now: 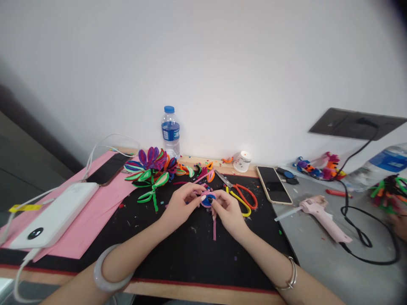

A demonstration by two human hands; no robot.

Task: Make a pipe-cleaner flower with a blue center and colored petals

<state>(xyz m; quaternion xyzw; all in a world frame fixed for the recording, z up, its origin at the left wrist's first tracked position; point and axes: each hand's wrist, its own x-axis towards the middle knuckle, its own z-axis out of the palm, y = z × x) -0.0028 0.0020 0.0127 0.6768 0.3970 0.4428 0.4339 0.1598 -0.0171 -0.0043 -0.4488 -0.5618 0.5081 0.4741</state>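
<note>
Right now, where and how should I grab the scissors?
Probably by the looped handles, coming from the near right: the scissors lie with blades pointing away toward the wall and left, loops beside the right hand.

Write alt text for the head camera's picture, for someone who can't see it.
A person's left hand and right hand hold a small blue-and-pink piece over a black mat. Around them lie colourful fuzzy petal shapes and scissors; a pink glue gun lies further right.
</note>
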